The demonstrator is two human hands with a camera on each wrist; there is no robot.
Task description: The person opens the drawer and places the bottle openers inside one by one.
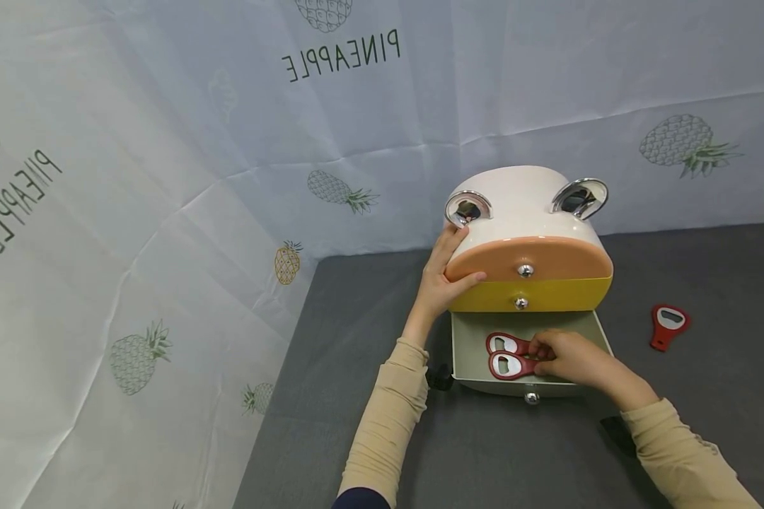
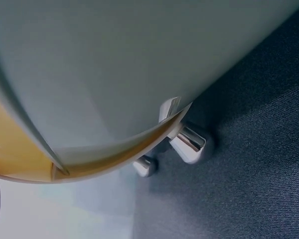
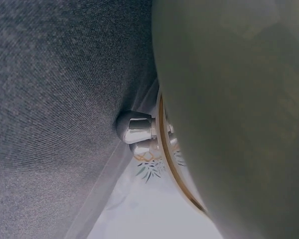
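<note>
A small rounded cabinet [image 1: 528, 191] with a white top and silver ring-shaped ears has an orange drawer [image 1: 496, 258], a yellow drawer [image 1: 484, 297] and a pulled-out pale green drawer [image 1: 467, 346]. My left hand [image 1: 438, 283] steadies its left side, fingers extended up the wall and thumb along the orange front. Inside the green drawer lie two red bottle openers, one behind [image 1: 509, 343] and one in front [image 1: 512, 365]. My right hand [image 1: 573, 357] pinches at their handle ends with curled fingers; I cannot tell whether it grips one or both.
Another red bottle opener [image 1: 668, 325] lies on the grey cloth-covered table [image 1: 484, 452], right of the cabinet. A pineapple-print curtain [image 1: 229, 106] hangs behind and to the left. Silver feet [image 2: 189, 143] hold the cabinet's underside [image 3: 234, 109] above the cloth.
</note>
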